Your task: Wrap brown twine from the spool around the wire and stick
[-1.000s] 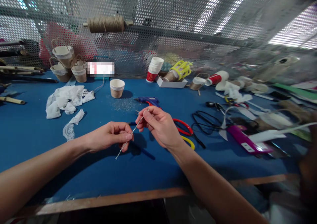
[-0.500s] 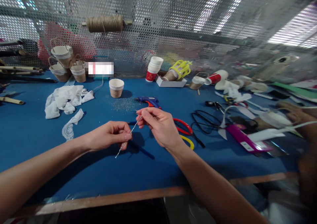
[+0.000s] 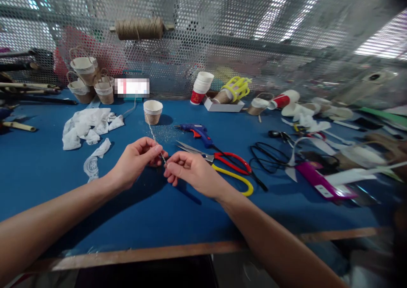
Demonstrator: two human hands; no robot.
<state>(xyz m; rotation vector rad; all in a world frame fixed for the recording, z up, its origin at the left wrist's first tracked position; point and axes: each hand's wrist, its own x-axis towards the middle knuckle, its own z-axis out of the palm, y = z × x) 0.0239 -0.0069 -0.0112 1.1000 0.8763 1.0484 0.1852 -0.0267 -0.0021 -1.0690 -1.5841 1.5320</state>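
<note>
A thin, twisted silvery strand (image 3: 151, 130) slants between my hands above the table. My left hand (image 3: 136, 160) pinches it between thumb and fingers, and its far end sticks up in front of a burlap-wrapped paper cup (image 3: 153, 117). At the strand's near end, the fingertips of my right hand (image 3: 195, 174) are closed on it. Just beyond my right hand lie scissors (image 3: 233, 162) with one red and one yellow handle, blades parted. Behind them is a blue glue gun (image 3: 199, 132) with a red trigger.
White lace (image 3: 84, 124) lies at left, with a loose lace piece (image 3: 92, 163) nearer me. Small burlap buckets (image 3: 83, 88) are stacked behind. Paper cups (image 3: 202, 86) stand by a white box (image 3: 224, 106). A black cable (image 3: 263, 156) and a purple object (image 3: 321, 180) lie right. Twine (image 3: 139, 28) hangs above.
The strand has swung from pointing toward me at lower left to pointing away at upper left. My right hand has come down and nearer, uncovering the scissors and glue gun.
</note>
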